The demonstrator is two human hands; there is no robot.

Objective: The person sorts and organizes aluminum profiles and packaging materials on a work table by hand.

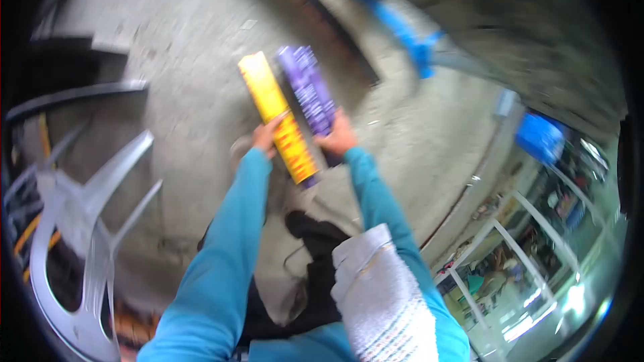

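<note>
A long yellow box (265,90) with red lettering is gripped near its middle by my left hand (267,137). Beside it, to the right, my right hand (341,135) holds a long purple box (308,87) with pale lettering by its lower part. Both boxes point up and slightly left, with a narrow gap between their upper parts. Some purple shows under the lower end of the yellow one. A light grey towel (382,295) with a patterned band lies over my right upper arm. The picture is blurred by motion.
A grey plastic chair (74,191) stands at the left on the concrete floor (194,53). A dark-edged long object (329,20) and blue material (402,27) lie at the top. At the right are a blue object (541,138) and a white-framed glass case (516,248) with items.
</note>
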